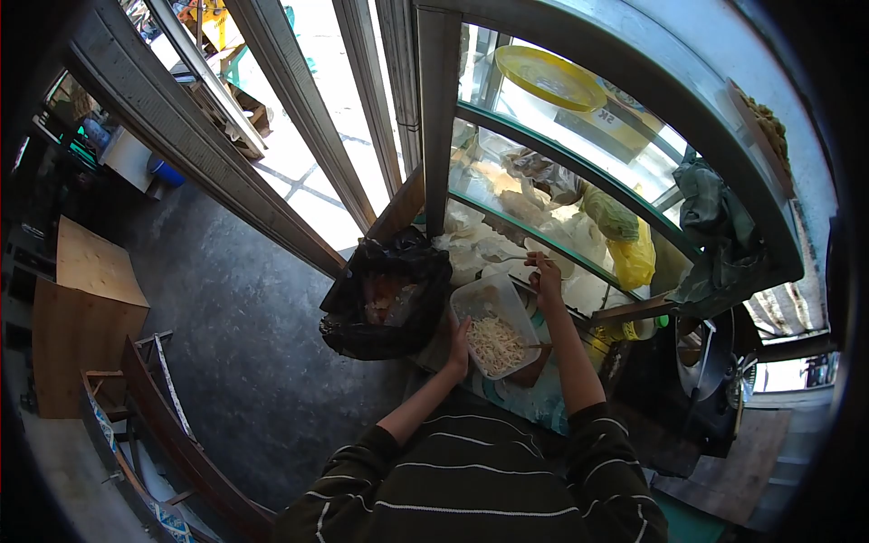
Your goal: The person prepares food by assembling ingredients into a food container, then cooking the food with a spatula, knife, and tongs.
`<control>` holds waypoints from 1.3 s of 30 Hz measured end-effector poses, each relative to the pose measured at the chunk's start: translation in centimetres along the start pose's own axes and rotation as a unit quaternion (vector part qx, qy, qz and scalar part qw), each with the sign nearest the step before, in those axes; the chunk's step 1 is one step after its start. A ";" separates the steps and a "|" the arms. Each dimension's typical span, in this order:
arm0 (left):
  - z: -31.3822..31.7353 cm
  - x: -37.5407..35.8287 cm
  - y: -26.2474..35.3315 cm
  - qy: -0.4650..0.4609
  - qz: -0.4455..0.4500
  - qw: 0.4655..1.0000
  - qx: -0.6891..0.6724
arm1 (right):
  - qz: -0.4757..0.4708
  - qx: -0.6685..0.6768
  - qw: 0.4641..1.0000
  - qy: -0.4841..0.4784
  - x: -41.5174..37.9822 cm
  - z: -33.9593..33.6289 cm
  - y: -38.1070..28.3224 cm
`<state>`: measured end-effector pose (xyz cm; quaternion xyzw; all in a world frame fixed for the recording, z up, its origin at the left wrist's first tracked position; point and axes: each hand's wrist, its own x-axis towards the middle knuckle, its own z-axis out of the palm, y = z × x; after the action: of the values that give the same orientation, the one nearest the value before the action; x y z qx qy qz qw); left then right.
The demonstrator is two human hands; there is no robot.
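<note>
A clear plastic container (493, 326) with pale shredded food (496, 346) in its lower part stands tilted in front of the body. My left hand (460, 346) is against the container's left side, its fingers along the wall. Beyond the container's upper right corner, my right hand (544, 277) is closed on the handle of a spoon (503, 257), whose bowl points left above the container's far edge. A bin lined with a black plastic bag (389, 299) stands just left of the container, with scraps inside.
A glass display case (543, 154) rises ahead, holding plastic bags and a yellow round tray (550, 79). Dark cookware (701, 357) stands at the right. Wooden slats (299, 100) slant across the upper left. A wooden box (86, 317) and a bench (172, 434) are at the left.
</note>
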<state>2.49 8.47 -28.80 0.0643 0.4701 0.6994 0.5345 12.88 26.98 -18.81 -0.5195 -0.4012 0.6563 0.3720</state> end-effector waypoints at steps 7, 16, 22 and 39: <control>-0.4 0.3 -0.5 0.009 -0.001 1.000 0.008 | -0.007 0.015 1.000 -0.001 -0.3 -0.4 -0.5; -0.8 0.3 -0.8 -0.007 -0.012 1.000 0.007 | -0.008 0.085 0.996 -0.001 -6.7 -3.3 -1.4; 0.6 -1.2 1.4 -0.039 0.010 0.999 0.020 | -0.084 0.012 0.996 0.018 -14.8 -4.9 -0.9; -1.0 -1.2 1.2 -0.056 0.026 0.998 0.000 | -0.274 -0.193 0.939 0.073 -19.0 -3.0 1.3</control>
<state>1.56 6.92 -27.96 0.1159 0.4377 0.7085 0.5414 19.20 9.73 -13.13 -0.4976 -0.6191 0.3992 0.4579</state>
